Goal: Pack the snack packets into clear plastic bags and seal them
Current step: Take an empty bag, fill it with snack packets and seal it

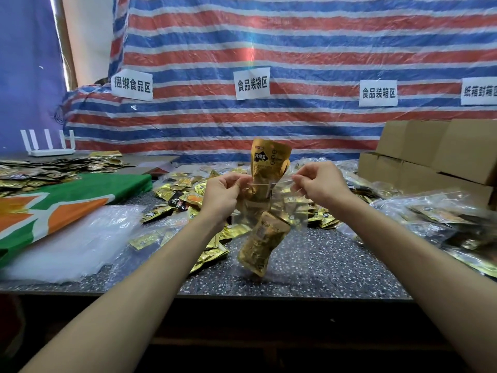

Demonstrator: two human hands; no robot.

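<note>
Gold packet (269,157) poking out the top of the clear bag (289,249), so it's not sealed yet, right? How far along would you call this? — snackfan

Early-ish imo. Left hand (224,193) and right hand (320,184) each pinch the bag's mouth, fingers curled on the rim, holding it up above the front edge of the table (322,265). One lower packet (262,243) already sits deep inside and the top one is only half in. Once it drops, the mouth needs pressing shut. Filled bags (435,216) are heaped along the right edge, so some are done. The big loose pile (183,192) toward the middle and back says there's plenty left. Can't tell how many go per bag. — packer_q
</note>
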